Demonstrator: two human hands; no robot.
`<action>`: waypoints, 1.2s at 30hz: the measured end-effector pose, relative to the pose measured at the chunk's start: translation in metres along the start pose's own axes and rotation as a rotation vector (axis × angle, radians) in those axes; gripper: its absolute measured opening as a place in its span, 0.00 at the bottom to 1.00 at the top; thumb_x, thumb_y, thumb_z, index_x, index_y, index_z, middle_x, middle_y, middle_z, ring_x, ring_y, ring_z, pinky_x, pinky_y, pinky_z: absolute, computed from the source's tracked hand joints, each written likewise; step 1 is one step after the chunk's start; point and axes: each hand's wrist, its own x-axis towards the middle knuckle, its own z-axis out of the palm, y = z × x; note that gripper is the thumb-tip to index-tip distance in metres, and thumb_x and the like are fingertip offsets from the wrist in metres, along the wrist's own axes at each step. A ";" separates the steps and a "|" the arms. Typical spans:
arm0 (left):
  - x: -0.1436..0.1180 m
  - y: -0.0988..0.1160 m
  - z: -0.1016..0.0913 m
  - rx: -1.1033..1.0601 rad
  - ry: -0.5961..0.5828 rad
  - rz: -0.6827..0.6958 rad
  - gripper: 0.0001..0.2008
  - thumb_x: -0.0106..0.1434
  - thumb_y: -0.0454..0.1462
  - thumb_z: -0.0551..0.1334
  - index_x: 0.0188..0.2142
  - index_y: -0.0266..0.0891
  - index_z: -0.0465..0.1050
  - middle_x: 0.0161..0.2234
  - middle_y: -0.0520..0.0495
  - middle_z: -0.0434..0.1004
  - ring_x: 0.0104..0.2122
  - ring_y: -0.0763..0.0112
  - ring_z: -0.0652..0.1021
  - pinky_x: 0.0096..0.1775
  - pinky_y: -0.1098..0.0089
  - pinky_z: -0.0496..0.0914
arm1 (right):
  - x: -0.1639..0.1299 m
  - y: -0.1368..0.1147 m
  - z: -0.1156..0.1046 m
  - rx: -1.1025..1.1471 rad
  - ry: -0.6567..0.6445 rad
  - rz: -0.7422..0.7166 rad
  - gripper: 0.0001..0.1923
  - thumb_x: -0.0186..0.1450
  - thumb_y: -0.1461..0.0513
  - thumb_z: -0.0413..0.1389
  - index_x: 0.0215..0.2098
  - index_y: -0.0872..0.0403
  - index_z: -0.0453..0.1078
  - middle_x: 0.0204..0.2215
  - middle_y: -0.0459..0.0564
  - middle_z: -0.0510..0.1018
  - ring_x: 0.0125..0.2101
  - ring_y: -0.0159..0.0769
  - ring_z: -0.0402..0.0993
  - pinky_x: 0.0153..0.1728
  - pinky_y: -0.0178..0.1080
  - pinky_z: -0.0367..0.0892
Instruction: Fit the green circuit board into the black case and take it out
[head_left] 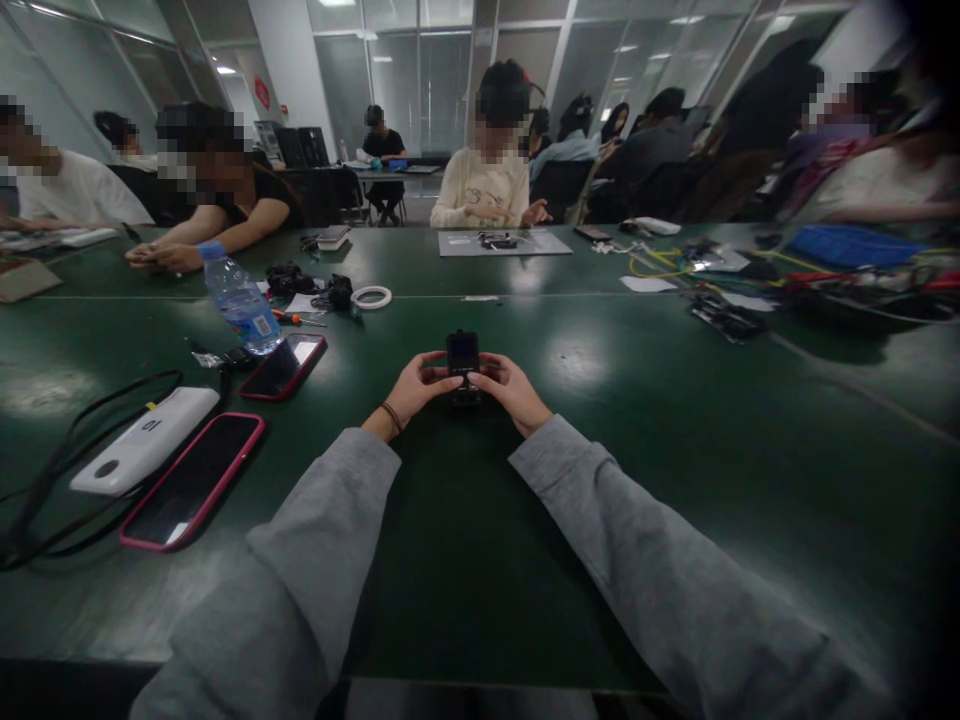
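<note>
A small black handheld device (463, 352) with a dark screen stands upright over the green table (450, 560), in front of me. My left hand (414, 390) grips its left side, the thumb laid across the lower front. From the other side my right hand (514, 390) holds it too, with its thumb on the front below the screen. Both sets of fingers curl behind the device and are partly hidden. Its exact kind is too small to make out.
To the left lie a white power bank (146, 440), a red-cased phone (193, 482), another phone (285, 367) and a tilted-looking water bottle (241, 305). A tape roll (371, 297) is beyond. Cables and a blue item (855, 246) crowd the right. Several people sit around.
</note>
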 end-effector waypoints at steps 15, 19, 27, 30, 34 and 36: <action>0.001 -0.002 0.002 0.144 0.054 0.036 0.35 0.47 0.42 0.70 0.52 0.34 0.61 0.36 0.45 0.73 0.36 0.68 0.74 0.44 0.62 0.68 | -0.002 0.008 0.004 -0.154 -0.089 -0.115 0.30 0.58 0.47 0.58 0.51 0.52 0.57 0.44 0.54 0.71 0.45 0.42 0.70 0.48 0.48 0.66; 0.004 -0.007 0.001 0.230 0.069 0.089 0.35 0.47 0.45 0.70 0.51 0.34 0.62 0.35 0.45 0.72 0.35 0.69 0.74 0.41 0.65 0.68 | -0.005 0.005 0.006 -0.188 -0.112 -0.141 0.29 0.59 0.47 0.58 0.52 0.53 0.58 0.47 0.55 0.70 0.48 0.43 0.68 0.50 0.48 0.65; 0.001 -0.007 0.007 0.244 0.114 0.207 0.23 0.58 0.50 0.59 0.45 0.35 0.66 0.37 0.44 0.74 0.33 0.72 0.74 0.36 0.70 0.69 | -0.006 0.001 0.008 -0.255 -0.063 -0.056 0.32 0.56 0.46 0.60 0.49 0.57 0.60 0.43 0.56 0.71 0.42 0.41 0.70 0.46 0.45 0.67; 0.000 -0.006 0.006 0.263 0.112 0.247 0.20 0.59 0.48 0.59 0.44 0.35 0.68 0.41 0.42 0.75 0.38 0.69 0.76 0.40 0.68 0.70 | -0.007 0.002 0.008 -0.253 -0.058 -0.060 0.31 0.55 0.49 0.61 0.49 0.57 0.59 0.43 0.56 0.71 0.42 0.41 0.71 0.46 0.45 0.68; -0.001 -0.005 0.005 0.308 0.108 0.263 0.20 0.59 0.46 0.60 0.46 0.35 0.70 0.45 0.40 0.75 0.42 0.66 0.76 0.45 0.65 0.70 | -0.006 0.003 0.009 -0.288 -0.008 -0.067 0.28 0.56 0.50 0.59 0.47 0.57 0.59 0.42 0.56 0.71 0.41 0.42 0.71 0.45 0.46 0.68; -0.001 -0.006 0.004 0.325 0.121 0.270 0.21 0.59 0.46 0.60 0.46 0.35 0.71 0.45 0.40 0.75 0.43 0.66 0.76 0.46 0.65 0.69 | -0.005 0.003 0.009 -0.293 0.000 -0.084 0.28 0.56 0.50 0.59 0.47 0.57 0.60 0.41 0.56 0.71 0.41 0.42 0.71 0.44 0.45 0.68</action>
